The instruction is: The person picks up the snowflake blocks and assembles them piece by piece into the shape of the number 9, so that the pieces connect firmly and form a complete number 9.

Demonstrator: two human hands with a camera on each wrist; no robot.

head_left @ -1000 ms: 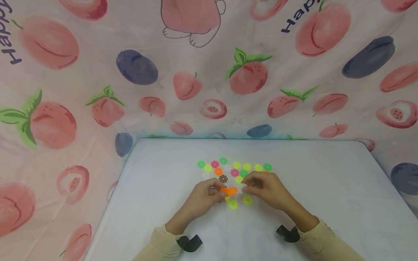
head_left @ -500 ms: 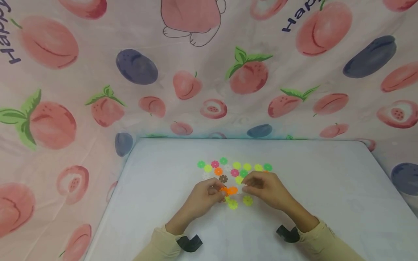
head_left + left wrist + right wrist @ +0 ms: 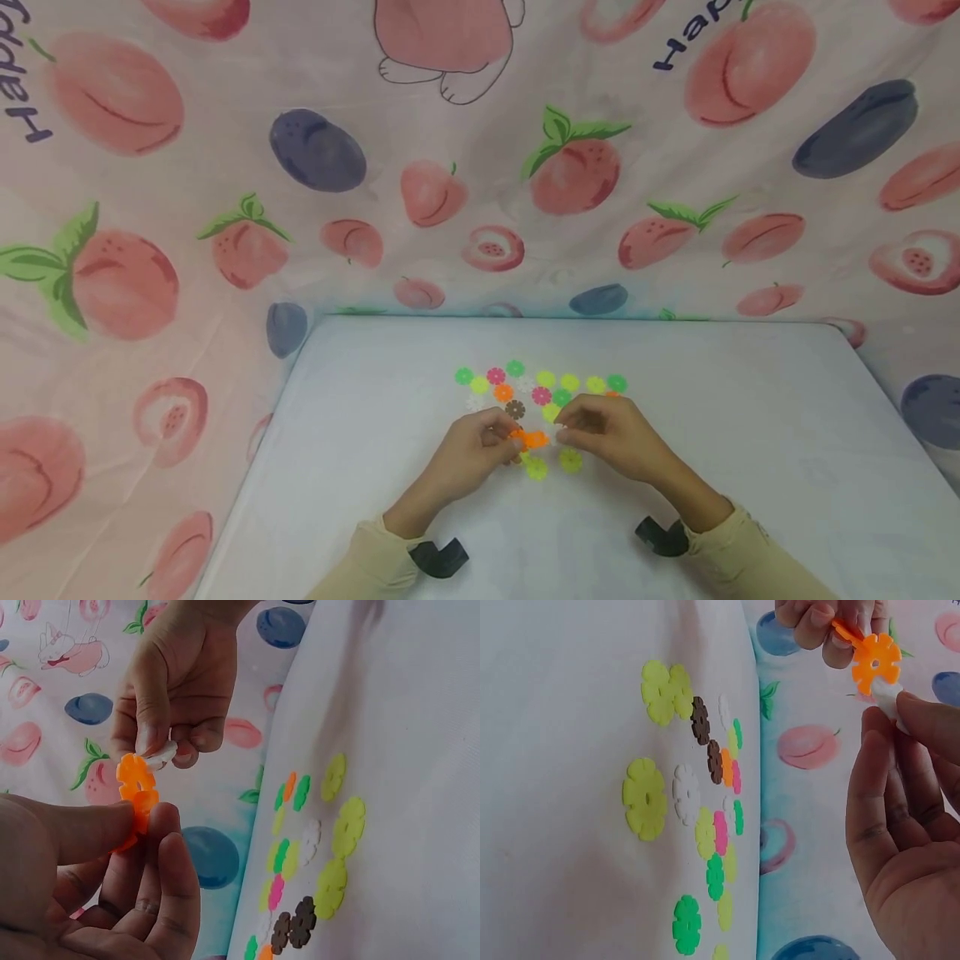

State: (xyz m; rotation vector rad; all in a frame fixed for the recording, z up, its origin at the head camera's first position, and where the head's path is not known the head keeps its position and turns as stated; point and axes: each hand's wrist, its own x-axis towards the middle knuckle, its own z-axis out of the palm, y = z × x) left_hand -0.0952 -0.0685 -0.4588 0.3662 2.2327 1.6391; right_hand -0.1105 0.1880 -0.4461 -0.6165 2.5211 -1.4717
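Observation:
My left hand (image 3: pixel 474 450) pinches a pair of joined orange snowflake discs (image 3: pixel 881 656) between thumb and fingers, above the table. One orange disc is set at an angle to the other, as the right wrist view shows. My right hand (image 3: pixel 611 435) holds a white snowflake disc (image 3: pixel 887 697) between thumb and fingertips. The white disc meets the notched edge of the outer orange disc; whether it is slotted in cannot be told. In the left wrist view the white disc (image 3: pixel 162 755) is partly covered by the right fingers.
Loose snowflake discs lie flat on the white table (image 3: pixel 360 400) behind and below the hands: several yellow (image 3: pixel 571 460), green (image 3: pixel 515 367), pink, white and orange ones, plus brown (image 3: pixel 514 409). A fruit-print cloth (image 3: pixel 427 125) hangs behind the table and at its left.
Both hands stay almost in place. The outer orange disc has turned a little between the fingers, showing a different outline. The head view has shifted very slightly.

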